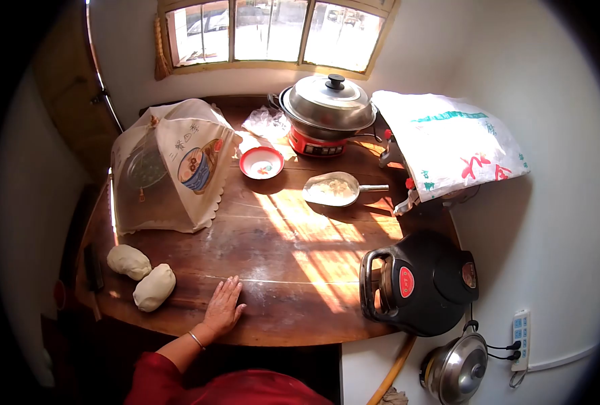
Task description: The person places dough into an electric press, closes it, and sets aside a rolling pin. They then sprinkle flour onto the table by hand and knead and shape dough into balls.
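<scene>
"dough point(154, 287) first: where does it lie?"

"in two smooth, pale lumps, one just beside the other, at the near left of the wooden surface point(232, 229)."

"and the hands?"

"the left hand point(224, 307) rests palm down near the front edge, to the right of the dough and apart from it. its fingers are stretched out, released, grasping nothing. a bracelet point(197, 339) circles the wrist, below it a red sleeve point(155, 378)."

"and the right hand?"

"out of view, so i cannot tell its state."

"what stands further back?"

"a fabric food cover point(168, 192) at the left, a red-rimmed dish point(262, 163) in the middle, then a metal scoop point(330, 191) with something pale in it, its handle pointing right. behind them, a lidded pan point(330, 104) sits on a red cooker point(317, 145)."

"and on the right?"

"a white printed sack point(455, 148) draped over a red-knobbed device point(406, 202), and nearer, a black appliance point(428, 283) with a red label and its handle facing left. bars of sunlight point(313, 263) fall across the surface."
</scene>
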Demonstrator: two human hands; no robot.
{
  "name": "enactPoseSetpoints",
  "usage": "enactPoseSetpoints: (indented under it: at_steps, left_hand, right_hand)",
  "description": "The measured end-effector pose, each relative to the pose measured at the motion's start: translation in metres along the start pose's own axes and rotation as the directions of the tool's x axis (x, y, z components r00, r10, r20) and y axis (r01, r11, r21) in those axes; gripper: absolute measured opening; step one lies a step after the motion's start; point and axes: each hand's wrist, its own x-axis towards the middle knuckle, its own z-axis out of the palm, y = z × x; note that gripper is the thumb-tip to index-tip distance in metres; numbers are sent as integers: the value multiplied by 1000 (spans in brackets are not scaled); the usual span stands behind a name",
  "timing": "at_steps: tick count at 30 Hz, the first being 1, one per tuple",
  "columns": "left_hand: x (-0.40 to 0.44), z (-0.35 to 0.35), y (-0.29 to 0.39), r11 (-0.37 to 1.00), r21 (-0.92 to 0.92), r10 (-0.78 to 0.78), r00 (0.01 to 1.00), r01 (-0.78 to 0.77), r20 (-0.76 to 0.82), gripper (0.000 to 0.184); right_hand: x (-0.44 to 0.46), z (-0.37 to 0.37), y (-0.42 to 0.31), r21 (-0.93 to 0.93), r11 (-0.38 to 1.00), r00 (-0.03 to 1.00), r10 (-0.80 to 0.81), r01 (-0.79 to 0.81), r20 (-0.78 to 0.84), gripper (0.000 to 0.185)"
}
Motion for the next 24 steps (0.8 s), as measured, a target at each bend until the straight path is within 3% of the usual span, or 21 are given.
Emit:
enactPoseSetpoints:
  at_steps: [1,3,6,9,11,13,20,21,23,24]
  left_hand:
    - [-1,-3,-8,999,29,-26,999,27,-32,57]
    - [-1,-3,-26,998,37,-41,998,43,-47,58]
    - [0,-5,-49,990,13,-137,987,138,-83,58]
    - [6,-8,-52,989,38,-140,989,142,-45,58]
    - [7,-9,-52,989,45,-137,989,139,-49,58]
    - [7,-11,-53,989,59,-135,989,138,-54,58]
    - [8,-12,-55,988,42,-146,988,148,-39,56]
    - [8,-12,-55,987,43,-153,987,155,-42,56]
    - [8,-12,-56,989,33,-146,989,147,-27,56]
    - [8,-11,-57,989,29,-147,989,148,-26,56]
  right_hand:
    - [4,-1,-11,-2,1000,1000,1,-1,-2,60]
    - [17,7,-38,139,971,981,-196,195,-10,48]
    - [41,20,-88,334,821,880,-470,463,-66,30]
    - [67,10,-189,479,564,678,-730,672,-91,24]
    - [83,15,-257,608,428,542,-840,669,-5,35]
    - [102,35,-323,568,309,418,-906,763,-69,41]
    - [182,159,-456,156,533,536,-844,831,26,61]
    - [191,165,-467,89,559,550,-829,825,105,61]
    - [208,174,-480,201,558,555,-828,805,74,59]
    - [213,182,-481,122,540,541,-841,833,30,57]
